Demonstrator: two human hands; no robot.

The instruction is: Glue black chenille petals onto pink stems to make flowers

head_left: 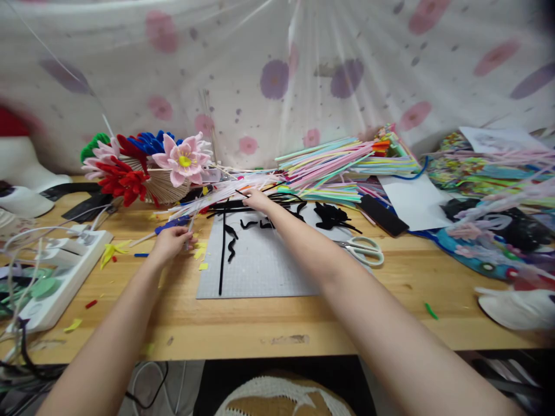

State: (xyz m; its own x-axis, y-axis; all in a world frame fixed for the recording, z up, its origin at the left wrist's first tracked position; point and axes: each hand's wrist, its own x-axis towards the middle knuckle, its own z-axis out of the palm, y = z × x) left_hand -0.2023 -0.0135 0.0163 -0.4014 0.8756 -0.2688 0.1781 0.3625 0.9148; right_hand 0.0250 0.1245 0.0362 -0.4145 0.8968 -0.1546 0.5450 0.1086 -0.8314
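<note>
Several thin, fuzzy black stems (236, 204) lie in a loose row across the back of a flat grey gridded mat (277, 277), too tangled to count. The right hand (256, 199) reaches over them, its fingertips at one stem; blur hides whether they are closed on it. The left hand (171, 241), well apart from the right, has curled fingers beside one narrow, pale strip (191, 224); whether they grip it, I cannot tell.

On the mat, one long straight black stem (222, 251) lies near a few short, wavy black pieces (232, 249), with one plush black cluster (332, 216) farther right. One pair of scissors (366, 251) with pale loop handles rests over the mat's right edge. Behind the mat, dozens of soft pastel stems (329, 164) are heaped in bundles.

To the left stand plush flowers, among them one pink flower (184, 160) with a yellow centre and one red flower (125, 180), around one ribbed beige fan shape (167, 188). One smooth white power strip (65, 283) sits on the wood-grained worktop (243, 326), and one blank white sheet (411, 202) lies right of one dark slab (383, 215).
</note>
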